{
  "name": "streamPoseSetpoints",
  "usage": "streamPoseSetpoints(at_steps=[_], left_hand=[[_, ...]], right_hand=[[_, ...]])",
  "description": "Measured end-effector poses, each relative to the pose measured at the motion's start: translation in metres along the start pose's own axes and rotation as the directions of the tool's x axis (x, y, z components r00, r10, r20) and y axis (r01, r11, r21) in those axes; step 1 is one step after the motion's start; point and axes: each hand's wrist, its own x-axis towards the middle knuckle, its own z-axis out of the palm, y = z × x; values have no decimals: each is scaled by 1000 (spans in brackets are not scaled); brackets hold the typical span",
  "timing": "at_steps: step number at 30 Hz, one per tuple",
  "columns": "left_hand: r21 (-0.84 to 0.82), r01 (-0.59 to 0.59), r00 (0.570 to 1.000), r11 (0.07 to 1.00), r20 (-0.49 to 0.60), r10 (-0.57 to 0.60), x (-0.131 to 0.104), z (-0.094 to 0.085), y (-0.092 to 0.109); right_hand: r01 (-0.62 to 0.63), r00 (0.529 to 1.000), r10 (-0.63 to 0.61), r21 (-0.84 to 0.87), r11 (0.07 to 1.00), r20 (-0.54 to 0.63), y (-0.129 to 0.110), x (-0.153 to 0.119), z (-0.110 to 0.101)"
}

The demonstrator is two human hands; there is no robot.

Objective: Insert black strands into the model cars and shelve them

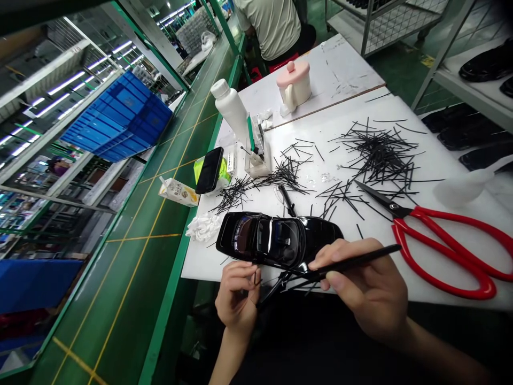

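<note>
A glossy black model car lies on the white worktop in front of me, with its near-side door swung out towards me. My right hand grips black tweezers, whose tips reach beside the open door; whether they pinch anything is too small to tell. Close to the car's near side, my left hand has thumb and fingers pinched on a thin black strip, mostly hidden by the fingertips. Another open door sticks out on the car's far side.
Red-handled scissors lie at right, near a pile of black strips and a translucent squeeze bottle. Beyond the car are a tool holder, phone, white bottle, drink carton and lidded mug. A person sits beyond.
</note>
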Motion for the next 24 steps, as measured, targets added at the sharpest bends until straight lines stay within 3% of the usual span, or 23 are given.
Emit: streamPoseSetpoints(at_steps=[8, 15, 19, 24], left_hand=[[-67, 51, 992, 996, -108, -58, 9, -6, 9], [-186, 217, 957, 958, -153, -246, 18, -5, 22], [-254, 352, 919, 901, -86, -384, 21, -2, 29], [-318, 431, 897, 845, 48, -439, 19, -2, 31]], right_hand=[[-7, 1000, 8, -7, 1000, 13, -1, -1, -2], [-44, 999, 44, 11, 999, -1, -3, -2, -3], [-39, 999, 40, 15, 999, -18, -3, -3, -4], [-58, 998, 58, 20, 998, -26, -3, -4, -8]])
